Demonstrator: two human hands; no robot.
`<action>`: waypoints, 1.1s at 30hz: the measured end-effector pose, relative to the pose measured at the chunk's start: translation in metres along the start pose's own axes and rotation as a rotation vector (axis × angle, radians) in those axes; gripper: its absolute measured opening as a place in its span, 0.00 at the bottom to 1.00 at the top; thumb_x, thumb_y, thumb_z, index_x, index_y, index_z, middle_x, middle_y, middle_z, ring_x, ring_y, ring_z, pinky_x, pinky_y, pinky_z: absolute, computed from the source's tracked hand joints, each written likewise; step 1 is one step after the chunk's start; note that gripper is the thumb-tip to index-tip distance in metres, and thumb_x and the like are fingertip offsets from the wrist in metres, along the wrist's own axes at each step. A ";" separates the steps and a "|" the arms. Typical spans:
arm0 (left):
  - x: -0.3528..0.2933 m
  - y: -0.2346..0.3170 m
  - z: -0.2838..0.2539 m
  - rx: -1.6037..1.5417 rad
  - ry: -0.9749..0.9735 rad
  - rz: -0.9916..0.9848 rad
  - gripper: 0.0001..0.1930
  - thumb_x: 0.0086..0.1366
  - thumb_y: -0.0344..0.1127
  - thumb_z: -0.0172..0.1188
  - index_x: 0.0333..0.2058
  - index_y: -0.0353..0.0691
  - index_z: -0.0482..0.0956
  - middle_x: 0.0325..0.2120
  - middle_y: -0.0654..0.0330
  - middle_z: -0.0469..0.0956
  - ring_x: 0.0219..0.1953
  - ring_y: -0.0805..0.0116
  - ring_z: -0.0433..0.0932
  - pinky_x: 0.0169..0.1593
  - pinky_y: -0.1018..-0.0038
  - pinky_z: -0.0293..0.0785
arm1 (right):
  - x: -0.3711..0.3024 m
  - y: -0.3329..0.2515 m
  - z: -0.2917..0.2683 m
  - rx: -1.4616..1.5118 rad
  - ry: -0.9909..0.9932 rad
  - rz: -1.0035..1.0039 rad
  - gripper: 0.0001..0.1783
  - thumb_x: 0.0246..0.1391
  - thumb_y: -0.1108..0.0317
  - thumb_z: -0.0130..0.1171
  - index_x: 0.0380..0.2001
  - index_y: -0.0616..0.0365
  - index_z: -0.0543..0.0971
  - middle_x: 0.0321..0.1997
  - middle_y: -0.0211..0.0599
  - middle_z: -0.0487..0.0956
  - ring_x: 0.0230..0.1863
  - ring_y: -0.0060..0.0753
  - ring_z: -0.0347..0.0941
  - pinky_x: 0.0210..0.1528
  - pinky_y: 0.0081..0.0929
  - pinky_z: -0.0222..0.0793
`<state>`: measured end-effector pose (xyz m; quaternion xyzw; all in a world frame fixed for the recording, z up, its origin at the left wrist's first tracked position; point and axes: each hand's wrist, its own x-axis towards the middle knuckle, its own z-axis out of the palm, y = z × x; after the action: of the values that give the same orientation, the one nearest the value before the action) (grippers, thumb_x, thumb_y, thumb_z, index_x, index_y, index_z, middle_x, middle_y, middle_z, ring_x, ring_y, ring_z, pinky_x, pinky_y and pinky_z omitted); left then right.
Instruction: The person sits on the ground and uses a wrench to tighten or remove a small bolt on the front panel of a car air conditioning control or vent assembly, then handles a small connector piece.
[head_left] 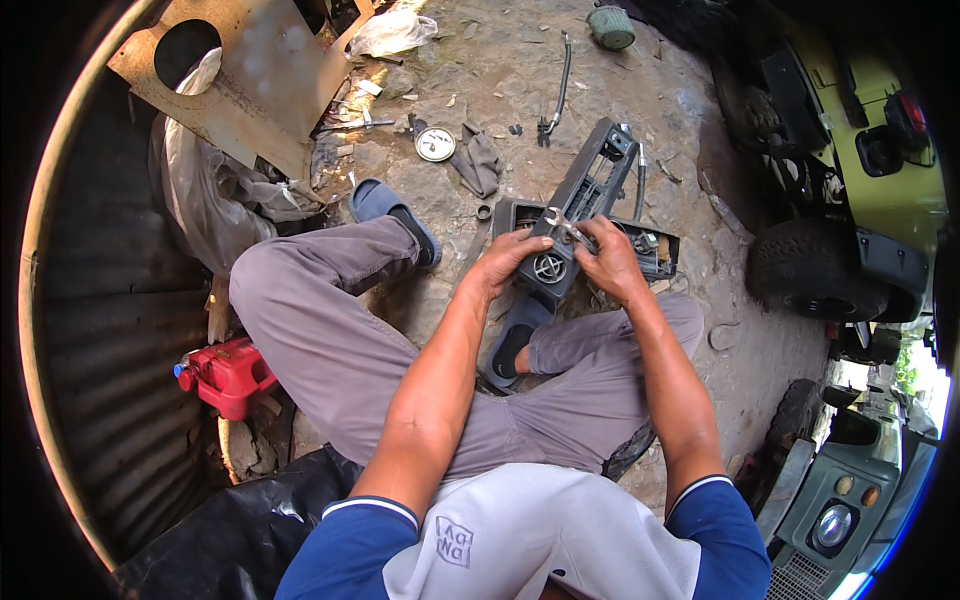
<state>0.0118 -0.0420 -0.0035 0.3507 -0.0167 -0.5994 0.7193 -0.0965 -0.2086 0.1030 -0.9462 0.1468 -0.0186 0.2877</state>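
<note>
Between my legs lies a long black plastic housing (598,178) with a round, slotted grille (549,267) at its near end. My left hand (507,257) grips the housing's left edge beside the grille, its thumb resting on top. In my right hand (606,260) is a shiny metal wrench (572,233), its fingers curled around it. The tool's jaws sit over the housing just above the grille; what they touch is too small to make out. Under the housing lies a wider black tray-like part (655,249) with small pieces inside.
Ahead on the stone ground are a round tin (435,144), a dark rag (478,163), a black hose (563,82) and a greenish round container (610,28). A red jerrycan (228,378) stands left. Vehicles with a large tyre (815,268) line the right.
</note>
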 end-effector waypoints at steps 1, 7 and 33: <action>-0.001 -0.001 -0.001 0.008 0.007 0.005 0.19 0.66 0.37 0.66 0.52 0.34 0.78 0.42 0.61 0.83 0.41 0.74 0.84 0.46 0.76 0.82 | 0.000 0.000 0.001 0.005 -0.012 0.007 0.16 0.52 0.69 0.62 0.46 0.59 0.82 0.40 0.46 0.77 0.45 0.56 0.77 0.48 0.44 0.72; -0.003 0.001 0.004 0.020 0.019 0.012 0.20 0.65 0.40 0.67 0.51 0.35 0.79 0.40 0.61 0.83 0.40 0.74 0.83 0.44 0.76 0.81 | 0.003 -0.006 0.000 -0.018 -0.058 -0.009 0.13 0.54 0.68 0.63 0.42 0.61 0.82 0.39 0.45 0.78 0.44 0.55 0.77 0.46 0.44 0.72; 0.000 0.000 0.000 0.001 -0.008 -0.022 0.19 0.66 0.36 0.65 0.52 0.34 0.77 0.43 0.60 0.84 0.42 0.73 0.84 0.47 0.76 0.82 | 0.004 0.010 0.005 -0.063 -0.032 -0.063 0.15 0.55 0.66 0.66 0.42 0.63 0.81 0.35 0.46 0.80 0.38 0.48 0.79 0.42 0.38 0.73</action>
<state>0.0123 -0.0421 -0.0039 0.3488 -0.0157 -0.6088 0.7124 -0.0946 -0.2151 0.0930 -0.9591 0.1128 -0.0077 0.2593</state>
